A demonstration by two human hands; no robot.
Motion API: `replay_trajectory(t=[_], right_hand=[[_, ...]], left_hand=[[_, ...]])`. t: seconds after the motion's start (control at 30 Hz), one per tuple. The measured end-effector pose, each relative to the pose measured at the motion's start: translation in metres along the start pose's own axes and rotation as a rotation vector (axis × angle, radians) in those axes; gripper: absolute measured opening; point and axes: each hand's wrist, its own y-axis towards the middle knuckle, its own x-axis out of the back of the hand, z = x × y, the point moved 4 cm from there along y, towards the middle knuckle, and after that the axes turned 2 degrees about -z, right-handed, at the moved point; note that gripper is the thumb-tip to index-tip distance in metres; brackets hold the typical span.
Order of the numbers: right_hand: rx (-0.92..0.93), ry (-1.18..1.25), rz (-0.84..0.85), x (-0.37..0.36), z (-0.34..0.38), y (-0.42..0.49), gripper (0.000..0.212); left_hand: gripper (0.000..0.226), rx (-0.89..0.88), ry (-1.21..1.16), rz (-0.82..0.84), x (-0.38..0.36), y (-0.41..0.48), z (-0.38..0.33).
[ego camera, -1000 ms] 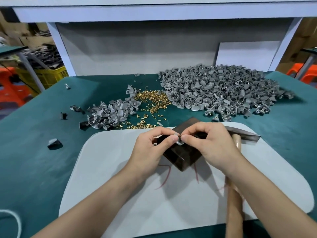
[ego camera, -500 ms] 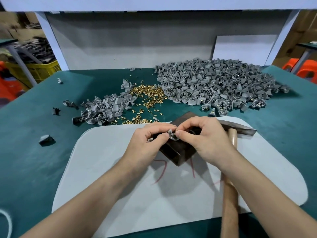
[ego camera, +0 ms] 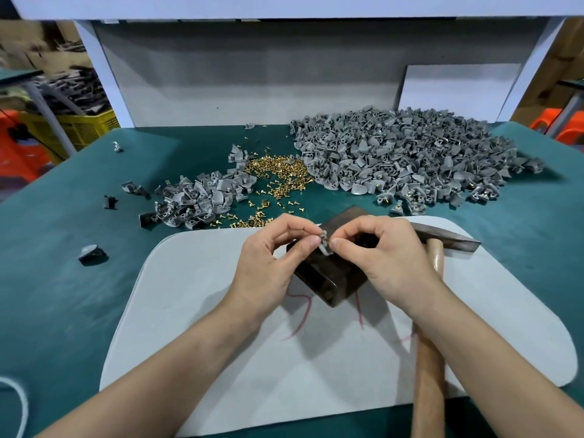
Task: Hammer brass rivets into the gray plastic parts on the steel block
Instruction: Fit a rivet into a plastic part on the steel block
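Both hands are pinching one gray plastic part (ego camera: 324,247) just above the steel block (ego camera: 331,279); left hand (ego camera: 268,257) has thumb and forefinger curled on it, right hand (ego camera: 388,257) pinches from the other side, maybe pushing a rivet in, though that bit's too tiny to tell.

What I'd worry about: the part isn't on the block yet, so a loose rivet could drop out on the way down; a crooked one would probably bend under the hammer (ego camera: 429,358); fingers holding the part that close are right in the strike zone.

Room-wise, taking the block as centre: the hammer lies at 3 to 5 o'clock, under the right forearm, so it's an easy grab; brass rivets (ego camera: 278,172) sit at 11, the big heap of parts (ego camera: 410,159) at 1, a smaller pile (ego camera: 196,200) at 10; the white mat (ego camera: 221,343) is bare from 6 to 9; the block sits cornerwise, its near corner pointing at 6.
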Motion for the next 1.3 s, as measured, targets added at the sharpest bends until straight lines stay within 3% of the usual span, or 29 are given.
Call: replay_trajectory(t=[0.43, 1.3], right_hand=[[-0.053, 0.1, 0.049, 0.0022, 0.0015, 0.0005, 0.02], [0.021, 0.004, -0.022, 0.0001, 0.0024, -0.0002, 0.016]], left_hand=[[0.027, 0.042, -0.031, -0.009, -0.0025, -0.0012, -0.0008], [0.028, 0.07, -0.032, 0.029, -0.0025, -0.0011, -0.0023]])
